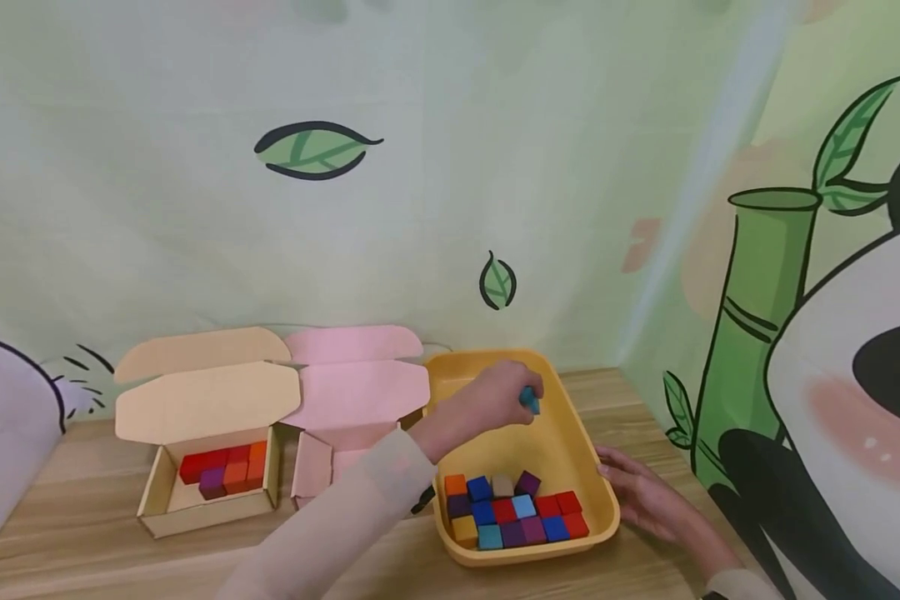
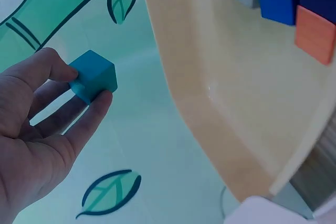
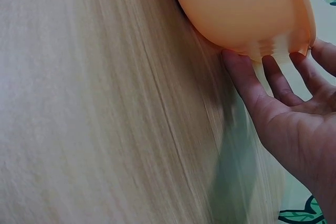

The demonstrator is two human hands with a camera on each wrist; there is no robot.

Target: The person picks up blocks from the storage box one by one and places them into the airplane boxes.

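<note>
Above the far half of a yellow tray (image 1: 495,446), my left hand (image 1: 487,408) pinches a teal cube (image 2: 93,76) between thumb and fingertips; the left wrist view shows the left hand (image 2: 39,124) apart from the tray wall. Fairly straight fingers of my right hand (image 1: 648,496) touch the outside of the tray's right wall. In the right wrist view, the right hand (image 3: 296,116) has fingertips against that wall. Several coloured cubes (image 1: 523,506), among them red, blue, purple, orange and teal, lie in the tray's near part.
Left of the tray stands an open pink box (image 1: 315,471), its inside partly hidden by my left sleeve. Farther left, an open cream box (image 1: 210,521) holds red, orange and purple blocks (image 1: 225,468). A printed cloth (image 1: 420,208) hangs behind the wooden table (image 1: 82,533).
</note>
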